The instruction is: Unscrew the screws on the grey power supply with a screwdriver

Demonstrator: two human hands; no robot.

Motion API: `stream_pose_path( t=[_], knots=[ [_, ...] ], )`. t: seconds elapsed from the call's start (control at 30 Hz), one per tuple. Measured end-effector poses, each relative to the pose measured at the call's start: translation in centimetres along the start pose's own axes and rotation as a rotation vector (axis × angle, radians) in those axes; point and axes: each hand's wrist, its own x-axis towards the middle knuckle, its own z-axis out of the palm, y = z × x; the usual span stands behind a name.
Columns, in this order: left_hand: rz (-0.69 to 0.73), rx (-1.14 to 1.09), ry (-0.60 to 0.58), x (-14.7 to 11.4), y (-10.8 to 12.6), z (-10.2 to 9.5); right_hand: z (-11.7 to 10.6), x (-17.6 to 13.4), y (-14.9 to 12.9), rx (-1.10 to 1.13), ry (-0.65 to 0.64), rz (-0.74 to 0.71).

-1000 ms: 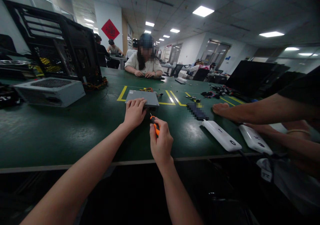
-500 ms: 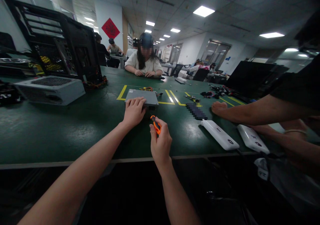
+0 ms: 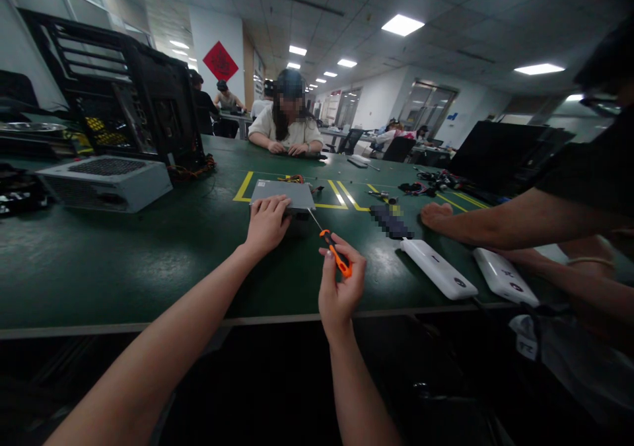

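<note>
A grey metal power supply unit (image 3: 297, 193) lies on the green table in front of me, with coloured cables behind it. My left hand (image 3: 267, 220) rests on its top near the front left edge, fingers stretched out flat and close together. My right hand (image 3: 345, 281) is closed around the handle of an orange and black screwdriver (image 3: 337, 253). The thin shaft points up and left, its tip by the front right corner of the unit. Whether the tip touches the metal I cannot tell. The unit's front face is dark and partly behind my left hand.
Left stand another power supply (image 3: 104, 183) and an open black computer case (image 3: 123, 96). On the right lie a blurred dark phone-like object (image 3: 390, 221), two white power banks (image 3: 438, 269), loose cables (image 3: 430, 183) and a co-worker's forearm (image 3: 500, 220). Another person sits opposite.
My right hand has moved right with the screwdriver, whose shaft now shows and slants toward the unit's right corner. My left hand stays on the unit.
</note>
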Motion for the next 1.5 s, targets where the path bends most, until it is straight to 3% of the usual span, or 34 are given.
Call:
stream_pose_path(
  t=[0.17, 0.33, 0.43, 0.77, 1.17, 1.3, 1.4, 1.5],
  knots=[
    [0.009, -0.066, 0.08, -0.1, -0.1, -1.9, -1.3, 0.7, 1.0, -0.046, 0.015, 0.108],
    [0.102, -0.087, -0.341, -0.6, -0.1, -1.8, -1.3, 0.6, 1.3, -0.127, -0.065, 0.145],
    [0.059, 0.023, -0.48, -1.0, 0.3, -0.6, -1.2, 0.5, 1.2, -0.126, -0.077, 0.156],
    [0.013, 0.139, -0.528, -1.0, 1.1, 0.4, -1.3, 0.6, 1.0, -0.104, -0.063, 0.162],
    [0.03, 0.122, -0.492, -1.2, 1.1, 0.6, -1.4, 0.3, 0.9, -0.081, -0.052, 0.163],
    [-0.036, -0.073, -0.432, -0.8, 0.6, -0.1, -1.5, 0.3, 0.7, -0.056, -0.041, 0.16],
    [-0.114, -0.431, -0.348, -0.3, 0.3, -1.1, -1.5, 0.2, 0.5, -0.007, -0.011, 0.151],
    [-0.343, -0.855, -0.245, 0.2, 0.5, -2.1, -1.3, -0.1, 0.0, 0.048, 0.028, 0.093]
  ],
)
